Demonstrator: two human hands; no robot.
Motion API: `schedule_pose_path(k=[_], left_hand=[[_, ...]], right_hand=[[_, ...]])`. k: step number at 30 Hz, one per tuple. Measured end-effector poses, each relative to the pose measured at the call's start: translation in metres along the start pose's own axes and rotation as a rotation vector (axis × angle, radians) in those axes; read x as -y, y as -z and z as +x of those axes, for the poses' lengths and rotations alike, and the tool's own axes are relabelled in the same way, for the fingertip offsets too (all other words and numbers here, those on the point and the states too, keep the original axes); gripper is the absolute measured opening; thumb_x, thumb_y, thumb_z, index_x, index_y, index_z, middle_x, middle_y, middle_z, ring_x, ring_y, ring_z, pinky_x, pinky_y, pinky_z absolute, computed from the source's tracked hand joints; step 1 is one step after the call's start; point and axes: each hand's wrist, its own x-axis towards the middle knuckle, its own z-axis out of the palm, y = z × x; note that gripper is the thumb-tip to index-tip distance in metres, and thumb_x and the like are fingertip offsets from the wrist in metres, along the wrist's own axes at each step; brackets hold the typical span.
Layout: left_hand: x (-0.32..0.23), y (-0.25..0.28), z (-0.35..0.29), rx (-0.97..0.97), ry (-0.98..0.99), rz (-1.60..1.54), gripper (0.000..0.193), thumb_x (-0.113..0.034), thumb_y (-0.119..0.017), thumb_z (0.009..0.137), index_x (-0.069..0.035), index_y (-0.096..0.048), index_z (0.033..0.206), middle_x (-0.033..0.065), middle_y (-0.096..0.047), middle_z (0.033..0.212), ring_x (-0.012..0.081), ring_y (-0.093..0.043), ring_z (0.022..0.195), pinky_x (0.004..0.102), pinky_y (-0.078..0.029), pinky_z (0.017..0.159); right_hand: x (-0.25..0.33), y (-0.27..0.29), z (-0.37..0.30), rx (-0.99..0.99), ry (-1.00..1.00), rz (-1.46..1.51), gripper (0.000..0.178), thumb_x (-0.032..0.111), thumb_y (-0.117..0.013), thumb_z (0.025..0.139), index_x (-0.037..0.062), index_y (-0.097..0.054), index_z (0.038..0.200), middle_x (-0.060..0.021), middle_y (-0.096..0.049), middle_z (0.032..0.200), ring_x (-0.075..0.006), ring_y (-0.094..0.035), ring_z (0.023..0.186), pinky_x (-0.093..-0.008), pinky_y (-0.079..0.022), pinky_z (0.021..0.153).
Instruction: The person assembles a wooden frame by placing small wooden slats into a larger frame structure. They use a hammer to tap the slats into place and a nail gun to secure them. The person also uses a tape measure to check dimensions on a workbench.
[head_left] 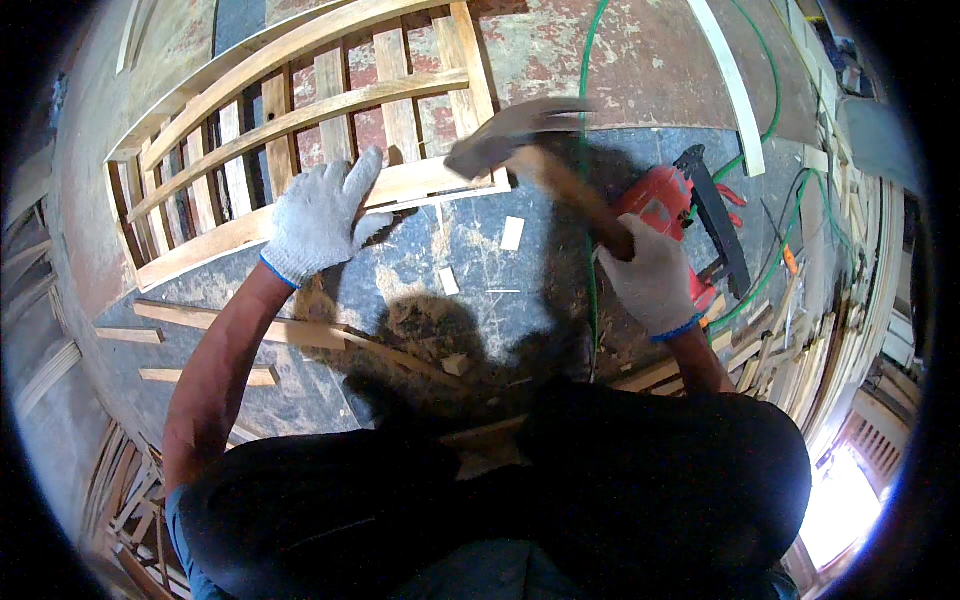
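Observation:
A slatted wooden frame, like a pallet, lies at the far left. My left hand, in a white knitted glove, rests on its near rail with index finger and thumb spread apart. My gloved right hand is closed round the wooden handle of a claw hammer. The hammer is blurred by motion, its head over the near right corner of the frame. I cannot tell whether it touches the wood. Beside my right hand lies a red nail gun with a black magazine, partly hidden by the hand.
A green air hose crosses the floor. Loose wood strips and sawdust lie before my knees. A pale batten stands out at far right, with stacked strips along the right and an orange-handled tool near them.

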Motion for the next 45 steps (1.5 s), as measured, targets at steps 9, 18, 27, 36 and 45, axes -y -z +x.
schedule_pose_path(k=[9,18,27,36,45], left_hand=[[0.001,0.003,0.0,0.052,0.015,-0.021,0.081,-0.057,-0.063,0.094,-0.005,-0.044,0.152,0.0194,-0.063,0.111,0.0393,-0.064,0.098,0.0491,-0.052,0.083],[0.001,0.0,0.003,0.019,-0.008,-0.04,0.077,-0.055,-0.064,0.094,-0.007,-0.044,0.151,0.0186,-0.063,0.109,0.0376,-0.064,0.097,0.0481,-0.052,0.083],[0.001,-0.003,0.007,0.027,-0.013,-0.043,0.075,-0.055,-0.062,0.095,-0.006,-0.046,0.149,0.0195,-0.063,0.109,0.0383,-0.065,0.098,0.0481,-0.053,0.082],[0.01,0.001,-0.007,0.011,0.007,-0.033,0.074,-0.055,-0.062,0.095,-0.007,-0.047,0.149,0.0167,-0.063,0.105,0.0361,-0.065,0.093,0.0478,-0.054,0.079],[0.007,-0.002,-0.001,0.023,0.005,-0.091,0.07,-0.054,-0.06,0.097,-0.008,-0.047,0.149,0.0169,-0.062,0.105,0.0362,-0.065,0.093,0.0477,-0.054,0.081]], right_hand=[[-0.006,0.01,0.006,0.056,-0.041,-0.05,0.034,0.028,-0.076,0.087,0.0052,-0.068,0.111,-0.0224,-0.073,0.091,-0.0425,-0.072,0.087,-0.0498,-0.057,0.076],[-0.009,0.02,0.007,-0.028,0.107,-0.162,0.042,0.031,-0.077,0.087,0.0047,-0.067,0.117,-0.0204,-0.075,0.095,-0.0421,-0.073,0.09,-0.0498,-0.059,0.08],[-0.002,0.05,0.024,-0.002,0.074,-0.361,0.037,0.026,-0.074,0.089,0.0044,-0.067,0.119,-0.0236,-0.073,0.096,-0.0422,-0.072,0.092,-0.0468,-0.058,0.076],[-0.008,0.042,0.036,-0.012,0.206,-0.321,0.036,0.034,-0.075,0.09,0.0071,-0.068,0.113,-0.0195,-0.072,0.095,-0.0411,-0.072,0.085,-0.0484,-0.057,0.073],[-0.013,0.04,0.035,0.004,0.21,-0.43,0.039,0.032,-0.076,0.089,0.0095,-0.066,0.119,-0.0168,-0.074,0.094,-0.0388,-0.073,0.084,-0.0461,-0.058,0.071]])
